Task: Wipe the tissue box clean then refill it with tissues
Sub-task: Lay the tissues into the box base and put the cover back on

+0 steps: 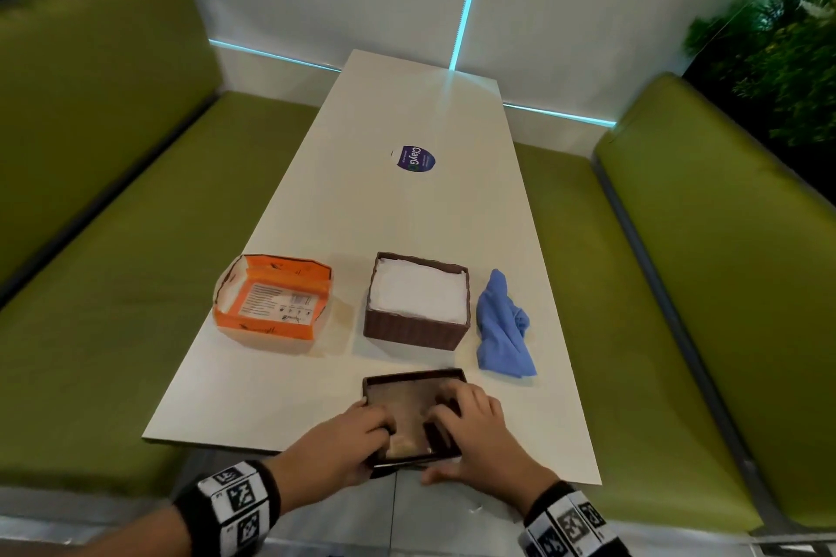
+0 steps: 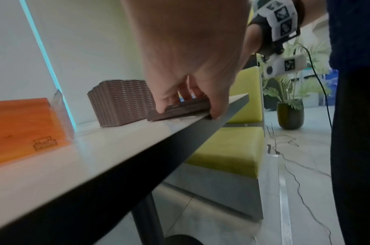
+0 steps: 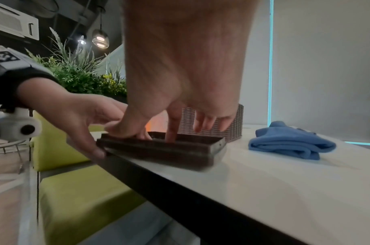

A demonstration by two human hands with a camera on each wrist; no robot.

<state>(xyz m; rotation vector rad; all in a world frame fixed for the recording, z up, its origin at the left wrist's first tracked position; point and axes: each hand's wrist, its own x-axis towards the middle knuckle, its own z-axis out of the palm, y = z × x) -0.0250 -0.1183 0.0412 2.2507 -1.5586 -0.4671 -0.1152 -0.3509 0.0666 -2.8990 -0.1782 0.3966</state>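
Observation:
The brown woven tissue box stands mid-table, filled to the rim with white tissues. Its dark brown lid lies upside down at the table's near edge, slightly overhanging it. My left hand grips the lid's near left corner, fingers inside and thumb under the edge. My right hand holds the lid's right side, fingers curled into the recess and thumb at the near rim. A crumpled blue cloth lies right of the box.
An opened orange tissue pack sits left of the box. The long white table bears a round purple sticker farther back. Green benches flank both sides. A potted plant stands on the floor.

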